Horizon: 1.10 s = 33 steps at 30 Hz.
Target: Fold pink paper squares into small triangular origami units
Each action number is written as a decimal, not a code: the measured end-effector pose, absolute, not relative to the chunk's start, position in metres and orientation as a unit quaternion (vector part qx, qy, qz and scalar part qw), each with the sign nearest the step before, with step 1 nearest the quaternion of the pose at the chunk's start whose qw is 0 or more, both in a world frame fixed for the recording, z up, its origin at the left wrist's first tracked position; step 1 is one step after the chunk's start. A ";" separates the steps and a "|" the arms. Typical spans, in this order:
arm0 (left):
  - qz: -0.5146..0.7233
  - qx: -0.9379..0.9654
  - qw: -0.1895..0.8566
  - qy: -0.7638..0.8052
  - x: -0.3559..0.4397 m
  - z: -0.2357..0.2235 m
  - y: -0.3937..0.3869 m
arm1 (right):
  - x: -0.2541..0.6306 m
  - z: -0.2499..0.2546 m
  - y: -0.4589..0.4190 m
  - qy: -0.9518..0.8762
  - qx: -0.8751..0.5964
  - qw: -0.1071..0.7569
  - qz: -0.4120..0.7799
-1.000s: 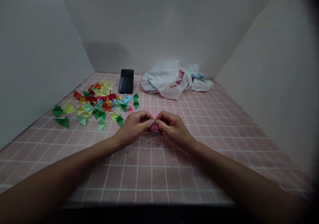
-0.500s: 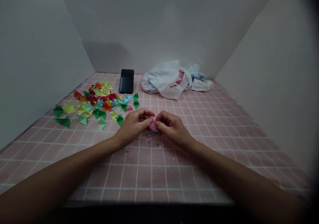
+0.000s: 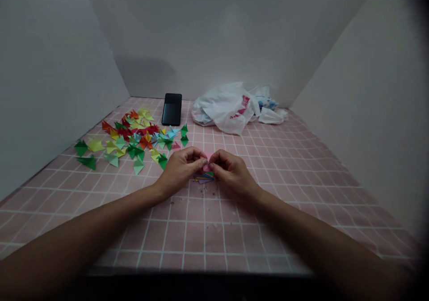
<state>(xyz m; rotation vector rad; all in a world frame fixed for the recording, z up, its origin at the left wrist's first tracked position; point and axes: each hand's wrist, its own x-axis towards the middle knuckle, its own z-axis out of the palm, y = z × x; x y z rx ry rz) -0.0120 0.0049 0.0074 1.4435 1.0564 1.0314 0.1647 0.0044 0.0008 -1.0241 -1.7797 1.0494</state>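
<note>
A small piece of pink origami paper (image 3: 207, 167) is pinched between my two hands, above the middle of the table. My left hand (image 3: 183, 169) grips its left side between thumb and fingers. On the other side, my right hand (image 3: 231, 169) closes thumb and fingertips on the paper. Its folds are mostly hidden by the fingertips. Just below lies a small stack of coloured paper (image 3: 203, 178), partly covered by the hands. Many folded paper pieces (image 3: 136, 151) in green, yellow, red, orange and light blue are spread to the left of my left hand.
A black phone (image 3: 172, 110) leans upright near the back wall. Right of it lies a crumpled white plastic bag (image 3: 223, 106) with red print, beside smaller crumpled wrappings (image 3: 271, 114). A pink checked cloth (image 3: 291, 167) covers the table, and pale walls enclose three sides.
My fingers have shifted slightly on the pink paper, turning it and baring more of the stack beneath. The view has moved a little; the folded pieces look unchanged.
</note>
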 end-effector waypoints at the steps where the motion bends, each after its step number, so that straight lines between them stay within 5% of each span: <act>1: 0.432 0.597 0.513 0.440 -0.012 0.007 0.005 | 0.165 0.001 0.004 -0.705 -0.407 0.407 0.414; 16: 0.461 0.539 0.548 0.443 -0.012 0.007 0.006 | 0.165 -0.004 0.007 -0.572 -0.391 0.428 0.581; 33: 0.416 0.500 0.607 0.457 -0.010 0.009 0.002 | 0.163 -0.004 0.005 -0.660 -0.427 0.427 0.447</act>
